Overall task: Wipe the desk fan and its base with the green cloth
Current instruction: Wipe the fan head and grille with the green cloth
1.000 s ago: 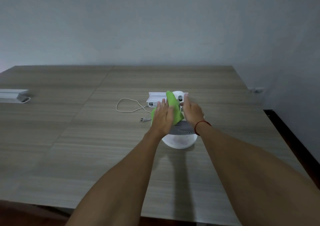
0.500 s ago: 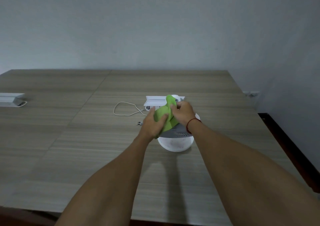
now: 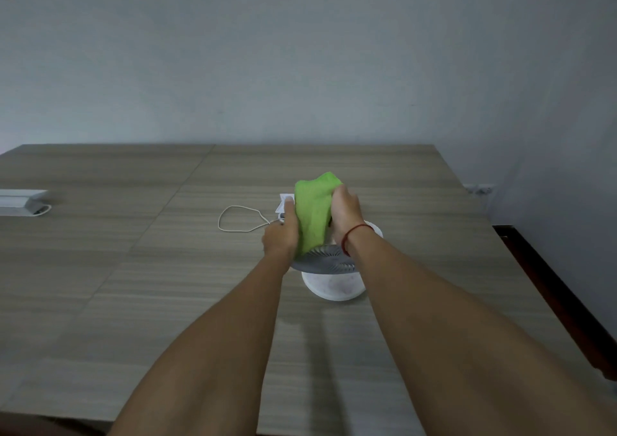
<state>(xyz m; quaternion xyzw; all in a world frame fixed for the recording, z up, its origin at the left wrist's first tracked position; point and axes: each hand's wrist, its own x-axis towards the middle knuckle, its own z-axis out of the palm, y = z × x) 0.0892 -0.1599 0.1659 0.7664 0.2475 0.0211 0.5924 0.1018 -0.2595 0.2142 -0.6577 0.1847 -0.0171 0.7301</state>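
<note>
A white desk fan (image 3: 329, 263) stands mid-table; its grey grille faces me above a round white base (image 3: 334, 289). The green cloth (image 3: 314, 213) is draped over the fan's top and hides most of the head. My left hand (image 3: 282, 235) presses the cloth's left side, fingers wrapped on it. My right hand (image 3: 345, 213), with a red string on the wrist, grips the cloth's right upper edge. Both hands hold the cloth against the fan.
A white cord (image 3: 238, 218) loops on the wooden table (image 3: 133, 268) left of the fan. A white box (image 3: 286, 201) lies just behind the fan. Another white device (image 3: 23, 201) sits at the far left edge. The table's right edge drops off near a dark floor strip (image 3: 551, 295).
The cloth has spread wider and rides higher over the fan top. My right hand moved up and closed on the cloth; my left hand slid down its left side.
</note>
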